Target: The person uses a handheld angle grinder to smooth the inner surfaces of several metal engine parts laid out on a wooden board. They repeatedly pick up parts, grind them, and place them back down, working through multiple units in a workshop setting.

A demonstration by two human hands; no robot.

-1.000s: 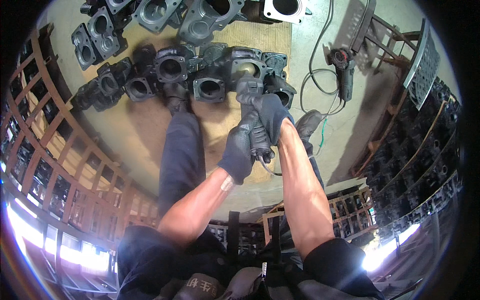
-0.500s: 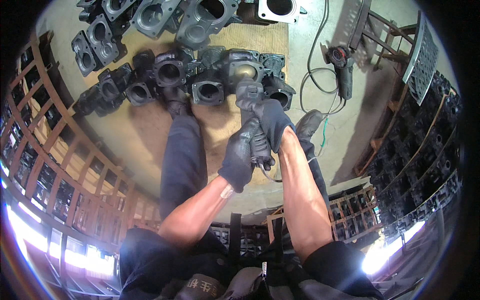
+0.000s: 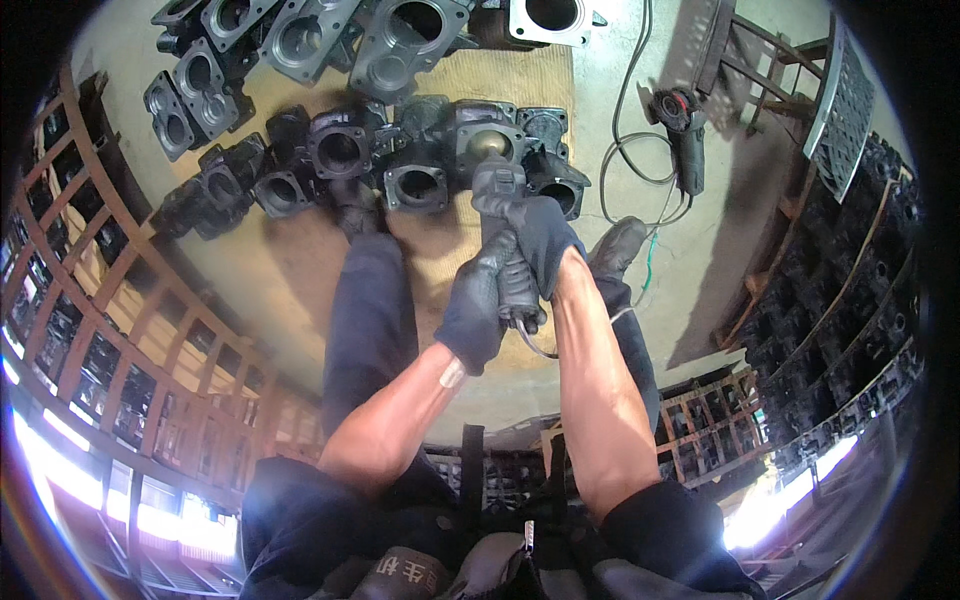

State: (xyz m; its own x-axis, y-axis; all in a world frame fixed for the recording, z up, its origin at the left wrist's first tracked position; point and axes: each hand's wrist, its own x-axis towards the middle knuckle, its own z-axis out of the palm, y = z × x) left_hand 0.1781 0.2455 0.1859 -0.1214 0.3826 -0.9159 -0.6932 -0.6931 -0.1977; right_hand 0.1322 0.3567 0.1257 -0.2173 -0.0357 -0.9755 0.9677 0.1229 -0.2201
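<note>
Both of my gloved hands are wrapped round a dark angle grinder (image 3: 497, 182), its head pointing away from me. My left hand (image 3: 476, 300) grips the rear of the body, close to where the cord comes out. Further forward, my right hand (image 3: 543, 238) is closed over the body from the right side. The grinder's front end meets the flanged opening of a black metal casting (image 3: 467, 150), where a yellowish round patch shows. Whether the disc touches the metal is hard to make out. Just left stands another black casting (image 3: 416, 187) with a round bore.
More flanged castings (image 3: 405, 60) lie in a row farther off on a tan mat (image 3: 520, 75). A second angle grinder (image 3: 687, 145) rests on the floor at right with its cable (image 3: 620, 130) looped. Slatted racks (image 3: 110, 260) flank me, and a metal stand (image 3: 790, 65) is far right.
My forearms have shifted very slightly to the left. The grinder stays at the same casting, with both hands still around it.
</note>
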